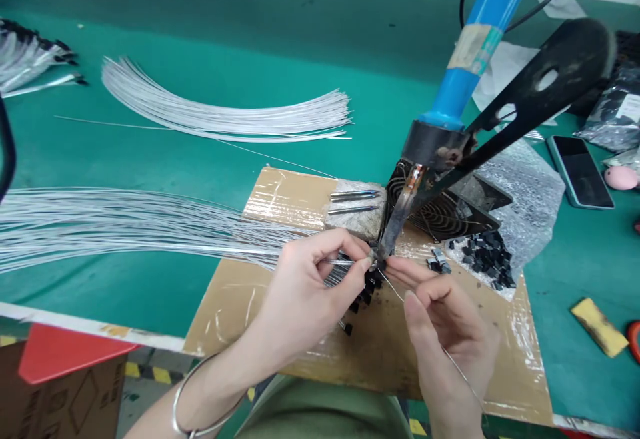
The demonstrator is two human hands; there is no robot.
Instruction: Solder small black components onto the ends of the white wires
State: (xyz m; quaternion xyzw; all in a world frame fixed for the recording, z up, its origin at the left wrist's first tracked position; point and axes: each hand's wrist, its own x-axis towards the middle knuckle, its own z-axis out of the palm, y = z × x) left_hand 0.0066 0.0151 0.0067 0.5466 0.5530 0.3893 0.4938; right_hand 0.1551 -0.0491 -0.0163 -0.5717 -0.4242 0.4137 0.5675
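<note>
Grips at soldering iron (450,99)
My left hand (311,286) pinches cable (343,262); right hand (453,322), thin wire (391,285), apparently to meet heat.

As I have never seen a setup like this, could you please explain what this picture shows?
There is no robot here: a camera worn on a person's head looks down at their two bare hands. The left hand pinches what looks like a white wire, its end mostly hidden by fingers. The right hand holds a thin strand. Above them, a blue-handled soldering iron points its tip down between the hands. Beneath is a brown board on a green table. Wire bundles lie to the left; to the right are small black pieces, a phone and a yellow block.
</note>
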